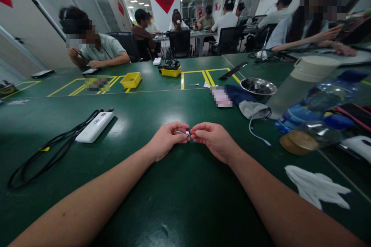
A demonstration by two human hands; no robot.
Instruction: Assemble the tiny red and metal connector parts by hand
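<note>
Above the middle of the green table (162,104), my two hands meet almost fingertip to fingertip. My left hand (168,139) pinches a small metallic and white part (188,132) between thumb and fingers. A small orange piece (193,132) is pinched in my right hand (214,139), right beside the metallic part. Whether the two pieces touch is too small to tell. A thin pale strip shows between the thumb and finger of my left hand.
On the left lie a white power bank (95,127) and a looped black cable (55,150). Bottles (307,108), a metal bowl (257,86), a blue-grey pouch (246,102) and white gloves (315,187) are on the right. Yellow trays (131,80) stand farther back; people sit beyond.
</note>
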